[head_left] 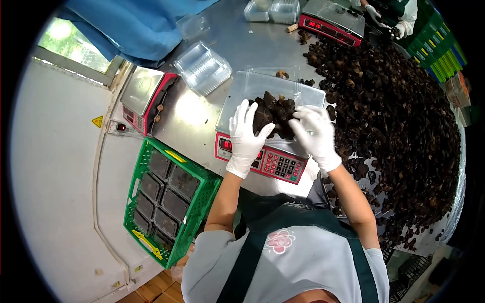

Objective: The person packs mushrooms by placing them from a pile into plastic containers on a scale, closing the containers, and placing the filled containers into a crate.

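Observation:
A clump of dark, wrinkled pieces, like dried fungus [278, 113], lies in a clear plastic tray on the metal plate of a red scale [285, 164]. White gloves cover both hands. My left hand [246, 134] rests against the left side of the clump, its fingers spread. At the clump's right edge is my right hand [314, 132], fingers apart and slightly bent, with nothing visible held in it. The palms face down, so their undersides are hidden. A small brown piece [282, 74] lies beyond the clump.
A large dark heap [394, 121] covers the right side. Stacked clear trays [203, 68] stand at the upper left. A second scale [144, 96] is at the left, above a green crate [202, 194] of filled boxes. Another person's gloved hands [401, 29] are near a far scale [333, 22].

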Available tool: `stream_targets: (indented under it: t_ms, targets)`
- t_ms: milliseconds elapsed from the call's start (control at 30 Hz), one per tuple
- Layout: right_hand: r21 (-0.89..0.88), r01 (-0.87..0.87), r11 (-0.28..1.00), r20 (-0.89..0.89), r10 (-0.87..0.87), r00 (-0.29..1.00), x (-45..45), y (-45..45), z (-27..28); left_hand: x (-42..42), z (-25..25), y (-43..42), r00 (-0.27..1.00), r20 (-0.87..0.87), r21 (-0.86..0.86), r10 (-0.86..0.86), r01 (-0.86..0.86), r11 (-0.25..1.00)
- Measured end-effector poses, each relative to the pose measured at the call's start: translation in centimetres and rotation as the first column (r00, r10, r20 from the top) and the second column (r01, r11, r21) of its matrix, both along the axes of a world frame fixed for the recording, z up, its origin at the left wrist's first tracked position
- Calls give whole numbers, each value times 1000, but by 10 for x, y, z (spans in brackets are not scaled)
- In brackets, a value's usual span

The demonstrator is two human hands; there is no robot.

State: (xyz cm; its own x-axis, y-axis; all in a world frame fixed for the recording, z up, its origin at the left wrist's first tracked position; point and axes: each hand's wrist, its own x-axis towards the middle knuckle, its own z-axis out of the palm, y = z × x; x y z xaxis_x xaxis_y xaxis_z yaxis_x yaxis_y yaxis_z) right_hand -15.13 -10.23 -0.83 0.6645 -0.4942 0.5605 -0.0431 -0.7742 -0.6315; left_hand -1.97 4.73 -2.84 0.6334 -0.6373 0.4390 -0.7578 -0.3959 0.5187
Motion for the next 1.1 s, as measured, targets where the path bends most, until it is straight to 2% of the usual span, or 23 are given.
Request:
stream_targets:
  t_ms: [67,133,200,267,333,433,500,533,567,633,667,733,800,867,900,933,1000,1067,1100]
  targets:
    - [36,106,994,-139,-100,985,-8,-18,-5,2,-8,-2,999,24,2,-48,48,999]
    - [52,93,994,-185,-82,979,-6,-23,-9,1,-10,-3,993,111,85,-51,41,996]
    - [106,87,991,-246,-59,968,2,-20,-12,-1,-12,-4,995,92,50,-42,38,998]
    - [-5,93,996,-272,-91,958,16,-11,-12,-1,-12,-5,996,77,18,-35,34,999]
    - [-80,104,991,-372,-126,919,25,0,-17,0,-12,-4,996,76,26,-54,52,998]
    - [-31,115,993,-342,-118,932,27,3,-22,-1,-12,-2,994,80,14,-78,77,997]
    - [4,8,1000,-178,-8,984,18,1,-19,-2,-9,0,995,1,-39,-104,104,994]
    - [67,-19,998,-127,28,991,13,-1,-14,-1,-9,1,995,0,-38,-103,103,994]
    - [225,-25,974,-102,49,994,6,-2,-8,1,-8,1,991,-94,-122,-94,82,989]
    - [557,-52,829,-46,93,995,-10,-7,5,6,-3,3,966,-248,-228,-76,19,974]
    - [712,-144,688,99,104,990,-13,-11,-2,13,-13,4,958,-271,-300,-98,13,954]
    - [878,-105,468,37,153,988,-23,-22,8,13,3,5,950,-303,-317,-75,-26,948]
    - [872,-158,463,111,128,986,-22,-21,8,12,5,2,946,-314,-367,-85,-39,929]
    - [932,-241,272,210,137,968,-22,-25,-3,10,5,3,987,-137,-306,-84,38,951]
    - [922,-256,289,221,149,964,-21,-22,-3,3,12,0,971,-196,-312,-139,73,947]
    - [926,-253,280,216,158,964,-20,-20,-2,-8,25,-2,886,-418,-335,-201,55,941]
    - [927,-329,179,305,149,941,-17,-14,-1,-23,29,-8,676,-667,-381,-315,54,923]
    - [915,-365,172,334,184,924,-17,-7,6,-33,36,-14,421,-757,-520,-499,73,851]
    - [905,-400,146,366,213,906,-18,-6,7,-35,40,-17,375,-767,-545,-520,47,837]
